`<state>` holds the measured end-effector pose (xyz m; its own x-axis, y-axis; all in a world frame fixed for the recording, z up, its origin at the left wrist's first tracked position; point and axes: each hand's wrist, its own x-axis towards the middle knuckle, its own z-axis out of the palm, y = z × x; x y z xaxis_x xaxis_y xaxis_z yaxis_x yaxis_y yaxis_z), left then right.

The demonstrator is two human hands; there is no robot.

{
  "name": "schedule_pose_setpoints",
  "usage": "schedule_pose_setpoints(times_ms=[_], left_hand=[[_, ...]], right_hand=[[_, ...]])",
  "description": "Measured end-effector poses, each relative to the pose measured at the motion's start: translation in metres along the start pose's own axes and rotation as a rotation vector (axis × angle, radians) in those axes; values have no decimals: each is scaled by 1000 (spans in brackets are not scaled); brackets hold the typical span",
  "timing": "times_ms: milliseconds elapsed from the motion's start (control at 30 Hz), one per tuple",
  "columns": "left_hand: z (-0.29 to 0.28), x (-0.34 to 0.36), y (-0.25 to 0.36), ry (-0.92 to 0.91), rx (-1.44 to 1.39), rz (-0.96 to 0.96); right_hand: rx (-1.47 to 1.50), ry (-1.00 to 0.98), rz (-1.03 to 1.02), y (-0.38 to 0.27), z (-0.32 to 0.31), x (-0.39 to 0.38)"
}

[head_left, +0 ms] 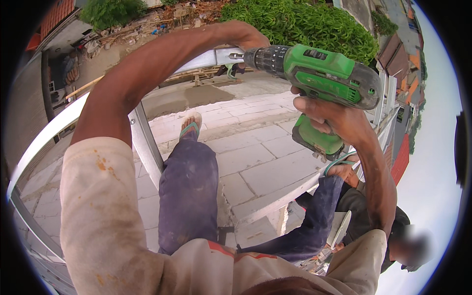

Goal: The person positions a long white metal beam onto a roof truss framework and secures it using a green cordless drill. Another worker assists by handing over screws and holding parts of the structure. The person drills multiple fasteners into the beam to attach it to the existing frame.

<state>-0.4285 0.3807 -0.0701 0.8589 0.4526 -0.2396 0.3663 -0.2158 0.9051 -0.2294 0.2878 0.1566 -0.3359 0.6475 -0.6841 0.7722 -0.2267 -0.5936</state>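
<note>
My right hand is wrapped round the handle of a green and black cordless drill, its battery pack hanging below. The drill lies almost level, chuck toward the left. A short driver bit in the chuck meets the end part of a silver metal channel; whether a screw sits at the tip is too small to tell. My left arm arches over the channel, and my left hand is beside the chuck at the channel's far side. Its fingers are hidden behind the channel and the drill.
A slanting metal strut joins the frame near my left elbow. My sandalled feet are apart on a high wall of pale blocks. Another person in dark clothing is below at the right. Green bushes grow beyond the wall.
</note>
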Motion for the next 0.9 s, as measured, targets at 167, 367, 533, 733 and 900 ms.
schedule_pose_setpoints(times_ms=[167,367,533,733,900], left_hand=[[-4,-4,13,-18,105,-84],[8,18,-21,33,23,-10],[12,32,-42,92,66,109],[-7,25,-37,-20,191,68],[3,16,-31,104,244,45]], right_hand=[[-58,1,115,-13,-3,-3],[-118,32,92,-25,4,-3],[-260,83,-45,-16,3,-1],[-232,12,-10,-20,-2,1],[-411,12,-239,-16,-5,1]])
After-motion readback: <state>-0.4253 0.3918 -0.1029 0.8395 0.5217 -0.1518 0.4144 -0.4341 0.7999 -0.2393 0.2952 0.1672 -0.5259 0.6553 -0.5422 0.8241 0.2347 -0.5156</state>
